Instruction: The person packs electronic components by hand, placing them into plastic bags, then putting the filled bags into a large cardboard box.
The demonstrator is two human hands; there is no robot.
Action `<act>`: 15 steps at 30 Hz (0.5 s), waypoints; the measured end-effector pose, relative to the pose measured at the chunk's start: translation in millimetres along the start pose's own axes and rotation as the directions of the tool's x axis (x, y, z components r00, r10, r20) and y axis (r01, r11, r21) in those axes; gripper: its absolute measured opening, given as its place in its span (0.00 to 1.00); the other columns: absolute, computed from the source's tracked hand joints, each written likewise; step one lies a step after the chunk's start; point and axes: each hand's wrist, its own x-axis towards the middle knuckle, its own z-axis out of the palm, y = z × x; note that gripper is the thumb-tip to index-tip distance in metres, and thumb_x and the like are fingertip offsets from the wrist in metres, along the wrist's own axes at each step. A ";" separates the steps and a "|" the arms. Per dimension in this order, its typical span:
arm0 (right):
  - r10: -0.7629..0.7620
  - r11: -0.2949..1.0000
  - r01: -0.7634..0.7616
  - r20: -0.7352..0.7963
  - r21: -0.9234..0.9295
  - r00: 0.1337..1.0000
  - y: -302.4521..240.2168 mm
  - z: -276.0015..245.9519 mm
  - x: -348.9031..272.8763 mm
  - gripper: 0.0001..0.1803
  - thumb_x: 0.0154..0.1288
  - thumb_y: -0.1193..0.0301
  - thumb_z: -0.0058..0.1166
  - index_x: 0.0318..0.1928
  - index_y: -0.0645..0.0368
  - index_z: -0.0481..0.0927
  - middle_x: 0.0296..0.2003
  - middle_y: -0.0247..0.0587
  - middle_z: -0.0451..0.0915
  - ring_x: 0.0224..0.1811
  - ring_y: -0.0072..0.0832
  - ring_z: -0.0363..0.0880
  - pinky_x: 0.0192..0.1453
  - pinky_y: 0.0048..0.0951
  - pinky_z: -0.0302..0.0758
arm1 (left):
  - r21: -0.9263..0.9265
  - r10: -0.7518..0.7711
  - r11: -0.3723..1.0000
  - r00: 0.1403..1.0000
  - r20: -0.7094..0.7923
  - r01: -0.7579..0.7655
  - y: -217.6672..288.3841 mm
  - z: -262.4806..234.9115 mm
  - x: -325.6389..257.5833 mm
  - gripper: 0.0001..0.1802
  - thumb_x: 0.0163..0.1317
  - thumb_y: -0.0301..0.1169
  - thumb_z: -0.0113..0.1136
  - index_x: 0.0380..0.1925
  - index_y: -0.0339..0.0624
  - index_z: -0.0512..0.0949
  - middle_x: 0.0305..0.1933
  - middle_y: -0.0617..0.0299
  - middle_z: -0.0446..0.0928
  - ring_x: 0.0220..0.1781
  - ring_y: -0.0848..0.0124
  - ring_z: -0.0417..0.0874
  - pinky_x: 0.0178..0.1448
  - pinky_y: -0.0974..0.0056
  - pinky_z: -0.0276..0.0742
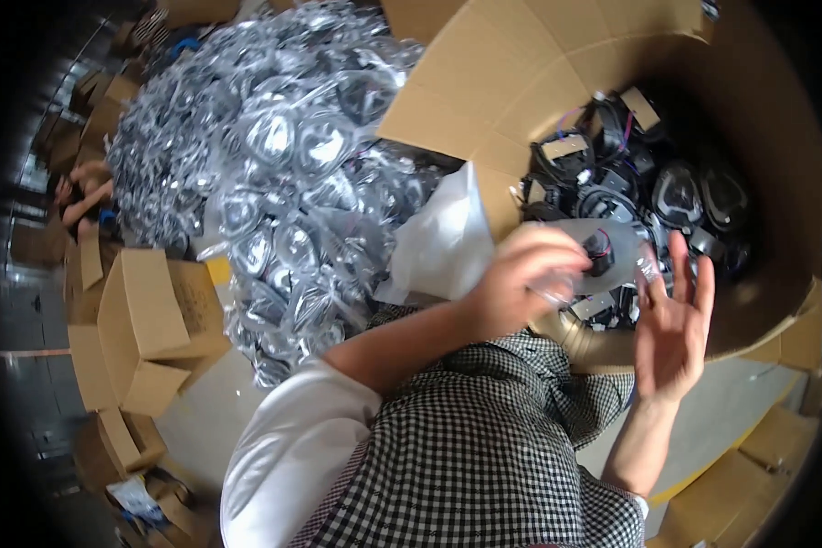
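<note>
A clear plastic bag (623, 248) stretches between my two hands over a large cardboard box. My left hand (521, 279), smeared by motion, has its fingers curled around the near left part of the bag. My right hand (671, 342) is turned palm up with its fingers stretched and spread; the bag's right edge touches the fingertips. Beneath them in the box lie several black parts with wires (603, 196) and clear-windowed, mask-like shells (678, 194). Against the box's left side, close to my left forearm, rests a whitish translucent plastic sheet or bag (447, 233).
The cardboard box (521, 73) has tall walls and a raised flap. To its left rises a large heap of bagged, mask-like clear items (283, 173). Open cartons (151, 310) stand at the far left. Another person's arm (91, 196) shows beyond the heap.
</note>
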 end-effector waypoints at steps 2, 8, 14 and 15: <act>-0.115 0.993 0.121 0.212 -0.015 0.971 9.6 11.4 -5.6 0.37 0.66 0.53 0.49 0.71 0.48 0.54 0.70 0.55 0.52 0.74 0.51 0.44 0.75 0.50 0.40 | -0.673 -0.266 0.628 0.920 0.286 0.391 -11.5 31.3 -8.1 0.14 0.67 0.27 0.50 0.51 0.41 0.74 0.57 0.52 0.72 0.59 0.60 0.74 0.62 0.57 0.70; 0.203 0.966 -0.148 0.267 -0.212 0.942 35.9 -8.2 -54.9 0.28 0.63 0.61 0.57 0.62 0.54 0.71 0.29 0.43 0.80 0.48 0.40 0.70 0.59 0.43 0.62 | -0.928 -0.395 -0.269 0.850 0.349 0.257 -27.4 30.8 -10.0 0.11 0.66 0.38 0.52 0.35 0.43 0.78 0.37 0.59 0.79 0.42 0.63 0.79 0.52 0.55 0.74; 0.025 0.991 0.034 0.426 -0.131 0.905 36.2 9.7 -42.6 0.30 0.63 0.57 0.56 0.63 0.53 0.68 0.41 0.43 0.75 0.45 0.37 0.69 0.56 0.42 0.64 | -0.861 -0.508 0.339 0.844 0.171 0.379 17.0 15.9 -36.4 0.16 0.67 0.42 0.50 0.35 0.41 0.79 0.34 0.60 0.79 0.38 0.64 0.79 0.50 0.62 0.74; 0.000 0.991 0.064 0.473 -0.119 0.881 34.9 16.7 -39.6 0.30 0.63 0.57 0.56 0.63 0.52 0.69 0.41 0.44 0.75 0.44 0.37 0.69 0.55 0.41 0.65 | -0.538 -0.351 0.776 0.934 0.064 0.329 17.5 8.4 -44.3 0.17 0.67 0.44 0.50 0.32 0.42 0.79 0.34 0.61 0.79 0.35 0.65 0.79 0.46 0.64 0.75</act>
